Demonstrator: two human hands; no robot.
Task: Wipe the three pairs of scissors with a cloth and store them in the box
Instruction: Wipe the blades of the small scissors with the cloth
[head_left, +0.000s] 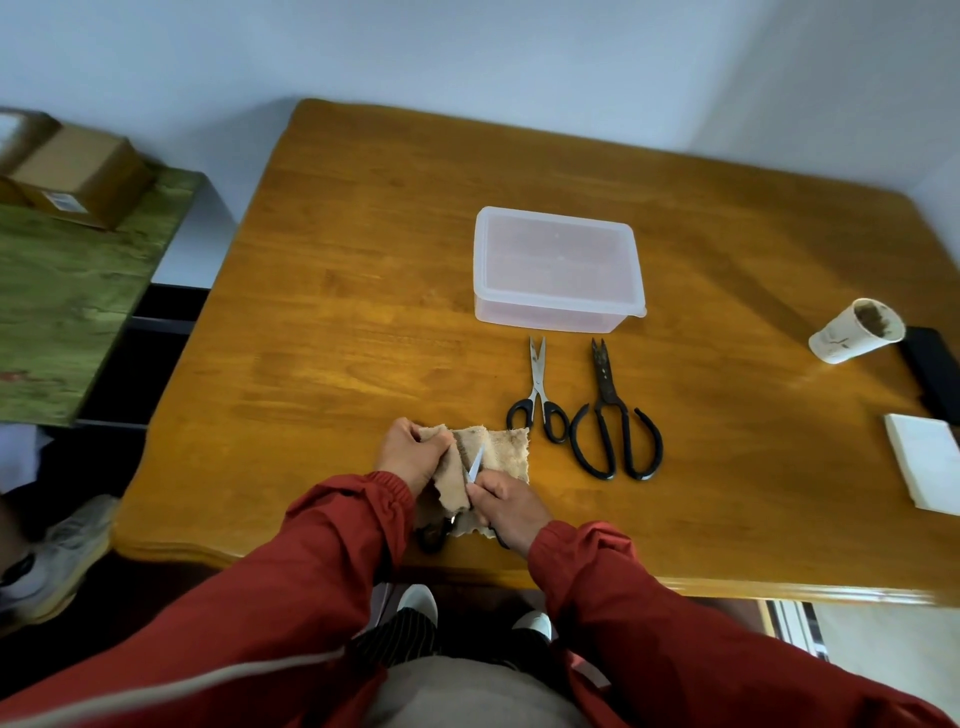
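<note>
My left hand grips a beige cloth near the table's front edge. The cloth is folded over a pair of scissors; one bright blade tip sticks out and a dark handle shows below. My right hand holds those scissors by the handle. A small pair of scissors with black handles lies to the right, blades pointing away. Beside it lies a large dark pair of scissors with wide loops. Behind both stands a clear plastic box with its lid on.
A stained paper cup lies tipped at the right of the wooden table, by a black object and a white pad. A cardboard box sits on a green-covered surface at left.
</note>
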